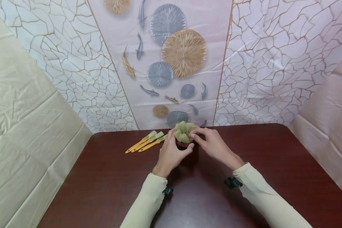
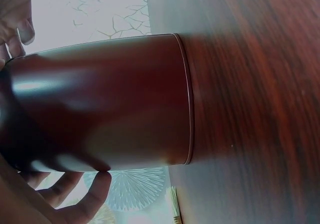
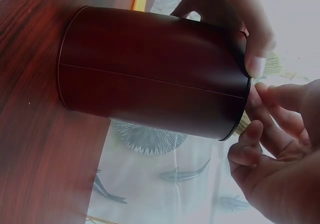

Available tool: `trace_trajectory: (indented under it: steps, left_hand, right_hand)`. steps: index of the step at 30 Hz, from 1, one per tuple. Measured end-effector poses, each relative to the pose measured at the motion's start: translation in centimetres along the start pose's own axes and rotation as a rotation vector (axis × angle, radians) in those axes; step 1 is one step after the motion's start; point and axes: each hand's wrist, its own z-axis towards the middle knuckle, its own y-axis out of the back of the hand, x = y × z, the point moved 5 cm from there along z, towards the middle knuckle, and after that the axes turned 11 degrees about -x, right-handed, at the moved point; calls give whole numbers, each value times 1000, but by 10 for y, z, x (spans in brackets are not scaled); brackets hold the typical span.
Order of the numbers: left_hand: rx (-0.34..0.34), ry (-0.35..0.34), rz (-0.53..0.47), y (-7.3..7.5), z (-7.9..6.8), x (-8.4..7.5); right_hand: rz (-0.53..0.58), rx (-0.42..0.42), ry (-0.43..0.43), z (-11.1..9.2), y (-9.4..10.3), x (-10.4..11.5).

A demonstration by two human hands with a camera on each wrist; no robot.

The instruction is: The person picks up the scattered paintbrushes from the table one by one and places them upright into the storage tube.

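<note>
A dark red-brown cylindrical cup stands upright on the table, with a seam down its side in the right wrist view. Several paintbrushes stand in it, their pale green-yellow bristles fanned above the rim and their handles hidden inside. My left hand grips the cup near its top, fingers on the far left side and thumb across the front rim. At the right side of the rim, my right hand pinches the bristles of one brush between thumb and index finger.
Left of the cup, three paintbrushes with yellow handles lie side by side on the dark wooden table, bristles pointing away. A patterned cloth hangs behind the table's back edge. Plain pale cloth hangs at the sides.
</note>
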Motion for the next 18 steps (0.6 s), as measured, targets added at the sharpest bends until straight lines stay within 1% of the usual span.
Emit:
trace_trajectory:
  steps: [3, 7, 9, 11, 12, 14, 18]
  left_hand:
    - [-3, -4, -9, 1, -2, 0]
    - [-4, -19, -15, 0, -3, 0]
    - [-3, -27, -12, 0, -2, 1]
    - [-4, -31, -10, 0, -2, 1]
    - [-4, -34, -9, 0, -1, 1]
    - [-2, -36, -9, 0, -1, 1]
    - [10, -31, 3, -2, -1, 2]
  right_hand:
    - [32, -28, 8, -2, 4, 0]
    - [60, -93, 9, -3, 16, -4]
    - [51, -124, -6, -4, 23, -9]
    - [48, -137, -35, -4, 27, -16]
    - [45, -133, -51, -4, 28, -20]
    - [62, -95, -80, -5, 25, -28]
    - [120, 48, -123, -10, 11, -41]
